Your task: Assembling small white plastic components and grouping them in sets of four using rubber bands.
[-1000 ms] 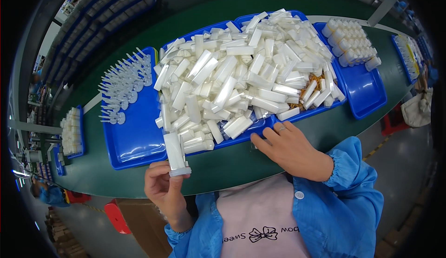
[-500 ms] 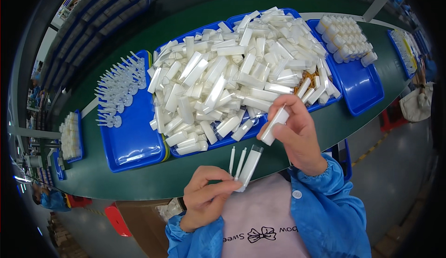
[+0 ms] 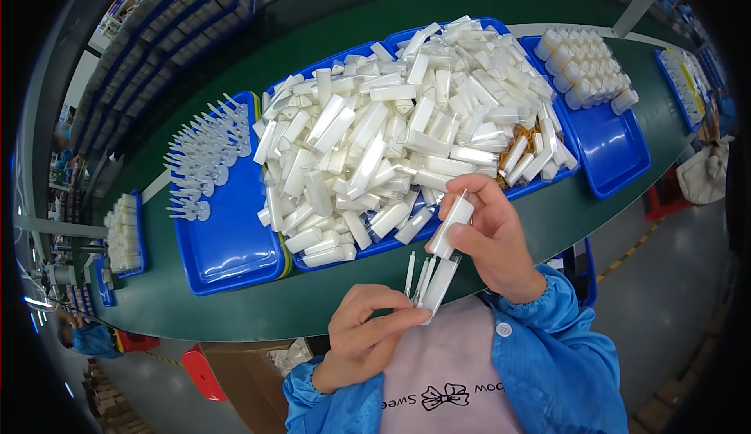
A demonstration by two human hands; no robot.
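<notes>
The right hand [image 3: 489, 242] pinches a white plastic tube [image 3: 451, 225] near the green table's [image 3: 235, 309] near edge. The left hand [image 3: 368, 332] grips a clear sleeve [image 3: 438, 287] with thin sticks. Both parts look light, stiff and smooth; hold them at mid-length.

Blue coat sleeves [image 3: 547, 356] with elastic cuffs, white snap button, pink apron [image 3: 446, 379] with black bow.

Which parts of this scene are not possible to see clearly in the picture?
- Head view: the lower end of the clear plastic tube is hidden behind the left hand.
- The white tube: the right hand covers its far side.
- Trays under the heap of white tubes: mostly buried.
- Right-edge blue tray: contents too small.
</notes>
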